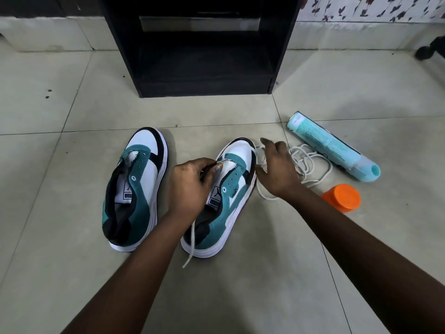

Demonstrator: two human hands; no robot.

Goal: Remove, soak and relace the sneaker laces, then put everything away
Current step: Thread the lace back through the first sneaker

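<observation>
On the floor before the black cabinet [202, 44], the left hand [190, 186] pinched the lace [190, 239] at the right sneaker [226, 201]'s eyelets, the right hand [277, 169] hovered loose-fingered; feeding it flat would avoid twists.

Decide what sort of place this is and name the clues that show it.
Probably a room in a home, on the floor: pale floor tiles, a low black cabinet against the wall, floral wallpaper, and sneakers set out on the floor.
</observation>
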